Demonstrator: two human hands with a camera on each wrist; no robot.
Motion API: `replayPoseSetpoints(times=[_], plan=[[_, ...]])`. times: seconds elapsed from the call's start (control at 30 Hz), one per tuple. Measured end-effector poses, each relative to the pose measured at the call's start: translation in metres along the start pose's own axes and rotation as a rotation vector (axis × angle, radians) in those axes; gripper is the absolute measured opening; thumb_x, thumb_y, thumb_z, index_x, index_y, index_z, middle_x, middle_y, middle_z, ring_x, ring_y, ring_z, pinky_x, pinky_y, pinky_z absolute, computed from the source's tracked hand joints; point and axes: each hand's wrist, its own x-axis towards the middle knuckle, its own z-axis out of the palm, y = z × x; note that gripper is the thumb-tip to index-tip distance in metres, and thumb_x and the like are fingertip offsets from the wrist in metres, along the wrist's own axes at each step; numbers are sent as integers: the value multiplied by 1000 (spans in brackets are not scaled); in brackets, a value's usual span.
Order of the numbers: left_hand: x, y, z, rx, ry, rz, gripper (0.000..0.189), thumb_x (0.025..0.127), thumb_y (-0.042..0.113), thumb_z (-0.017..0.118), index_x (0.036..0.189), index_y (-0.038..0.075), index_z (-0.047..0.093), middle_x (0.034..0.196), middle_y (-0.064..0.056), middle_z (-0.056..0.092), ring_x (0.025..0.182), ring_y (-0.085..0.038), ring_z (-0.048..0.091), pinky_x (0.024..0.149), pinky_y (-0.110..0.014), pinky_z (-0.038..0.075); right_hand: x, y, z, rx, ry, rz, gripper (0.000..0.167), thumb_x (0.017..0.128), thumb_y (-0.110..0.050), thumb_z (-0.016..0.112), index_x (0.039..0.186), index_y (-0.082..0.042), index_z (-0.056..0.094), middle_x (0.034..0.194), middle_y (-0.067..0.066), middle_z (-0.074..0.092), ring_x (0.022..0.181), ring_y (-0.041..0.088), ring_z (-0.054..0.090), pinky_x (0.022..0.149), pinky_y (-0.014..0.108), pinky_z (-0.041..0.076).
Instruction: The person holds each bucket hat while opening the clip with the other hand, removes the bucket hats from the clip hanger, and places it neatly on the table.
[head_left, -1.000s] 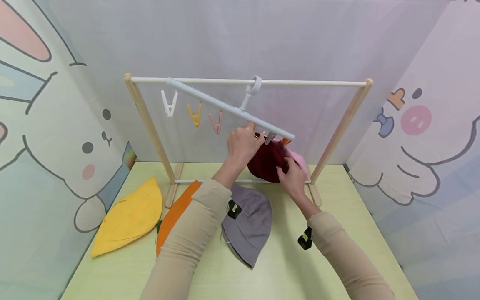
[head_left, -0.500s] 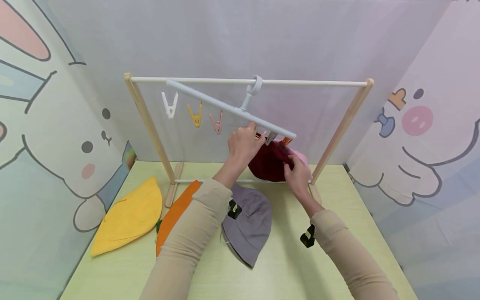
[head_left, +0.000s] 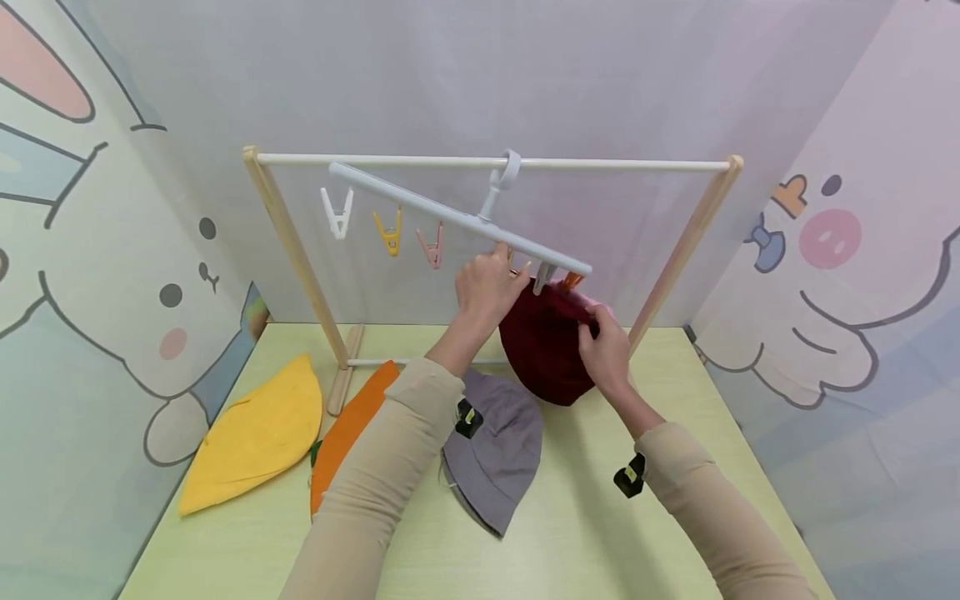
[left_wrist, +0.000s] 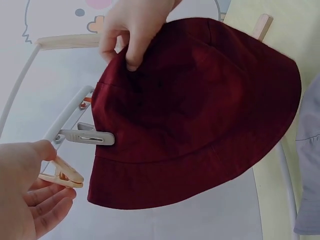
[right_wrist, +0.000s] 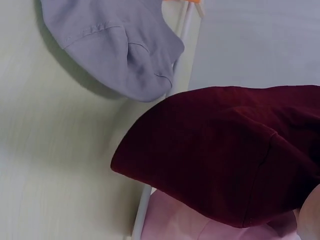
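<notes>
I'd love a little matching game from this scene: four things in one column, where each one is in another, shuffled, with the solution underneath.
Things
1. yellow hat
2. dark red hat
3. beige peg
4. pale blue hanger

Places
A. hooked over the white top bar
B. held by the left hand
C. lying on the table
D. pinched at its edge by the right hand

Right pairs: 1-C, 2-D, 3-B, 4-A
</notes>
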Motion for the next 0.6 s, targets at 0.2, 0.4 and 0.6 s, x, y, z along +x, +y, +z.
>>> replayPoseSetpoints(times=[0.2,0.4,0.6], plan=[[1,1,1,-8,3,-11,38,82,41,64,68,12,44,50,3,30,45,-13,28,39,-26,24,1,-3,-9,0,26,-36,18,81,0,57,99,0,62,92,18,67,74,32,62,66,45,47],[0,2,2,-11,6,-1,39,83,42,63,67,13,42,51,3,29,46,-12,26,39,-25,24,1,-5,-17,1,21,-20,17,83,-2,57,99,-3,63,91,16,67,76,29,62,67,42,47],[0,3,3,-26,0,-4,40,83,42,63,67,13,41,51,3,31,45,-12,28,39,-25,24,-2,-9,-24,19,10,-17,16,82,-3,58,98,-1,62,90,17,67,78,30,63,68,43,47]])
